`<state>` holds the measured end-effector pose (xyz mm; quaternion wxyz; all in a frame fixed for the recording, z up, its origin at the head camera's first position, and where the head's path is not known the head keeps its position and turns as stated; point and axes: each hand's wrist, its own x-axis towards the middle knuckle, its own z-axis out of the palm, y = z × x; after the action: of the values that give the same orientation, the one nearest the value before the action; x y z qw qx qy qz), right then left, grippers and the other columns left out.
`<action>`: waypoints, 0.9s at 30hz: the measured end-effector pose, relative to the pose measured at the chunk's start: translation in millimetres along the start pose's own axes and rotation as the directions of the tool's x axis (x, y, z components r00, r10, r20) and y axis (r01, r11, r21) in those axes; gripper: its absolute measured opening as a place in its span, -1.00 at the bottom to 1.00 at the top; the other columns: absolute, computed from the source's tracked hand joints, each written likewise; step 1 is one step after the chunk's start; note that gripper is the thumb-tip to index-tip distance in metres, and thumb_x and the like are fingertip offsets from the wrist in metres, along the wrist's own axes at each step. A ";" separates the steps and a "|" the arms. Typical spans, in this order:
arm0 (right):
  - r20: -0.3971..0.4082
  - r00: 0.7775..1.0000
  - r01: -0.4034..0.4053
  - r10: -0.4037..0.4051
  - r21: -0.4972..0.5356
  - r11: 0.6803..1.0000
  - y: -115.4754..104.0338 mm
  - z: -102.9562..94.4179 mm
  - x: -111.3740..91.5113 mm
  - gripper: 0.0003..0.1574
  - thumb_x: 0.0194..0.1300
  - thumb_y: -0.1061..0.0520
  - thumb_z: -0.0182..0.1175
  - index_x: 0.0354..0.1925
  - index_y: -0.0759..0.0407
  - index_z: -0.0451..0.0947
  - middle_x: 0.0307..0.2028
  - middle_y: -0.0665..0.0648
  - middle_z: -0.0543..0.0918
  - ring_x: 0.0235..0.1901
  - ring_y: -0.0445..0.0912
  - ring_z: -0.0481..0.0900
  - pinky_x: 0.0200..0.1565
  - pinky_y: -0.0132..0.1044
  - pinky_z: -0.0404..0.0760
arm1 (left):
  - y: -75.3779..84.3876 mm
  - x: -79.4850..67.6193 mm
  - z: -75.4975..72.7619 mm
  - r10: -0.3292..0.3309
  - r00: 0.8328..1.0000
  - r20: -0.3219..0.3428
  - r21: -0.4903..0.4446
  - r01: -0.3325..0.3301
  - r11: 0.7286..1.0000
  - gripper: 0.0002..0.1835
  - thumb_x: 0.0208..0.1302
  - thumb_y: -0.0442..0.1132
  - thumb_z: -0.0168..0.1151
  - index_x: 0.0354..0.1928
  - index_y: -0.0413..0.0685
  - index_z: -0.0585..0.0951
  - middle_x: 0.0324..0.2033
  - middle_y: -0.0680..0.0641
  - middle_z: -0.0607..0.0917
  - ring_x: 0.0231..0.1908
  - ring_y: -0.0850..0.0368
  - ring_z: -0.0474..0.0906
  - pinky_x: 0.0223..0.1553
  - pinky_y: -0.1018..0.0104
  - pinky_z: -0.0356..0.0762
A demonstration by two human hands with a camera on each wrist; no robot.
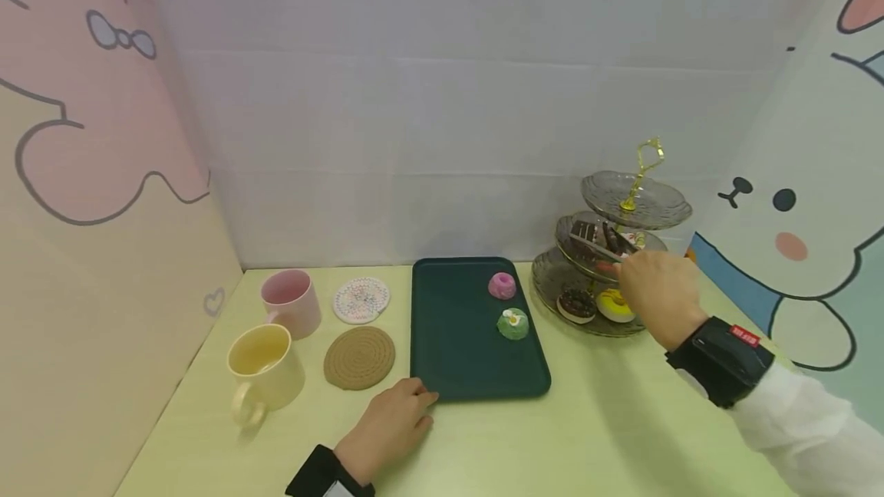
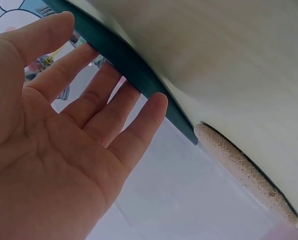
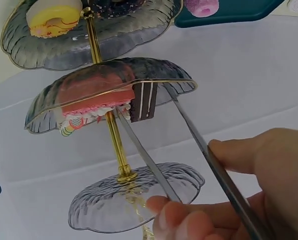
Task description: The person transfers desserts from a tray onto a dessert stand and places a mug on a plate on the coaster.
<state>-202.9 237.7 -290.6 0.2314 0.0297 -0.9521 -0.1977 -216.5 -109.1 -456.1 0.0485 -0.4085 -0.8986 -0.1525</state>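
My right hand [image 1: 659, 294] grips metal tongs [image 3: 223, 174] at the middle tier of a glass cake stand [image 1: 666, 209]. The tong tips stand either side of a chocolate cake slice with white layers [image 3: 144, 102]; whether both touch it, I cannot tell. Beside that slice, a pink cake [image 3: 96, 100] sits on the same tier. With its fingers extended, my left hand [image 1: 390, 420] touches the near left corner of a dark green tray [image 1: 456, 336]. On the tray's right side lie a pink ring-shaped sweet [image 1: 502, 286] and a green one with a white flower [image 1: 513, 324].
The stand's bottom tier bears a chocolate doughnut [image 1: 576, 305] and a yellow-topped doughnut [image 1: 615, 305]. Left of the tray lie a speckled white coaster [image 1: 361, 300] and a brown woven coaster [image 1: 359, 357]. Further left stand a pink mug [image 1: 297, 309] and a yellow mug [image 1: 276, 382].
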 end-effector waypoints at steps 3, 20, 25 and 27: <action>0.007 1.000 -0.026 0.026 0.021 0.999 -4.0 -1.6 3.6 -0.29 0.14 0.30 0.19 -0.90 0.04 0.00 -0.77 -0.04 -0.08 -0.77 -0.20 -0.05 -0.69 -0.37 -0.14 | -0.1 0.3 1.3 -0.005 1.000 0.003 0.003 0.005 1.000 -0.67 0.10 -0.21 0.29 -0.07 -0.16 0.65 -0.34 -0.02 0.58 -0.31 0.14 0.51 -0.42 0.34 0.57; -0.029 1.000 0.007 -0.006 0.037 0.999 6.8 -4.7 12.1 -0.21 0.15 0.18 0.22 -0.88 -0.02 -0.13 -0.76 -0.06 -0.13 -0.76 -0.22 -0.14 -0.70 -0.38 -0.17 | 2.2 -0.9 -2.3 -0.006 1.000 0.004 0.006 0.006 1.000 -0.69 0.11 -0.22 0.28 -0.08 -0.15 0.66 -0.34 -0.02 0.58 -0.32 0.14 0.51 -0.41 0.33 0.57; 0.026 1.000 -0.016 0.015 0.037 0.999 2.8 3.5 18.6 -0.23 0.14 0.15 0.24 -0.90 0.00 -0.08 -0.77 -0.05 -0.09 -0.79 -0.20 -0.06 -0.75 -0.39 -0.09 | 1.0 -0.5 -0.2 -0.012 1.000 0.006 -0.001 0.012 1.000 -0.68 0.11 -0.22 0.27 -0.07 -0.15 0.66 -0.34 -0.01 0.58 -0.32 0.17 0.50 -0.43 0.35 0.56; 0.002 1.000 -0.005 0.005 0.020 1.000 1.6 6.3 19.9 -0.26 0.12 0.18 0.26 -0.91 0.04 -0.01 -0.78 -0.05 -0.07 -0.81 -0.19 -0.01 -0.76 -0.40 -0.08 | 0.6 -0.2 0.5 -0.014 1.000 0.006 0.002 0.014 1.000 -0.68 0.11 -0.21 0.27 -0.07 -0.15 0.66 -0.33 0.00 0.58 -0.31 0.16 0.50 -0.42 0.35 0.57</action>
<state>-223.4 238.5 -286.6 0.2308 0.0295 -0.9543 -0.1876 -215.8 -108.7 -456.5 0.0450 -0.4024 -0.9019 -0.1505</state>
